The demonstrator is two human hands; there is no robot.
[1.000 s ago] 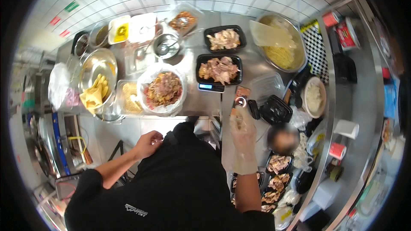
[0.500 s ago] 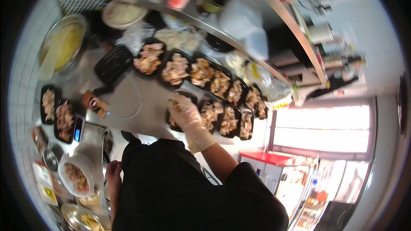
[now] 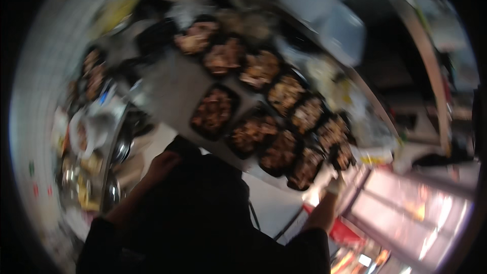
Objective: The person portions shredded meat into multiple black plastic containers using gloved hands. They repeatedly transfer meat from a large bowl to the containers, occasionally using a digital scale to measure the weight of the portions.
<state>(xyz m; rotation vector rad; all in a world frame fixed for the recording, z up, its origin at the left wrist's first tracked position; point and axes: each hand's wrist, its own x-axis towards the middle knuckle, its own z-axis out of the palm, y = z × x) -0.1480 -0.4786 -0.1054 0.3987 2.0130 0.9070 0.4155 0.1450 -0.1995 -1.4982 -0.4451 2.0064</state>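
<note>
Two rows of black trays filled with chopped meat run along the steel counter; the picture is smeared by motion. My right hand [image 3: 334, 185], gloved and pale, is beyond the right end of the rows, near the end tray of meat [image 3: 307, 168] and a small tray [image 3: 344, 158] behind it. I cannot tell whether it touches either one. My left hand [image 3: 165, 165] is low in front of my dark clothing, away from the trays, its fingers blurred. The nearest-left tray of meat [image 3: 214, 111] sits on the steel counter [image 3: 170, 89] with no hand on it.
A dark, blurred tray [image 3: 157, 35] lies at the far left. A white bowl [image 3: 83, 132] stands on the left side counter. Clear plastic tubs [image 3: 342, 33] rest on a shelf above the rear row. A bright window [image 3: 406, 208] is at lower right.
My right hand has left the nearest-left tray and moved right, past the end of the rows. My left hand has risen slightly. The view has turned and shifted right.
</note>
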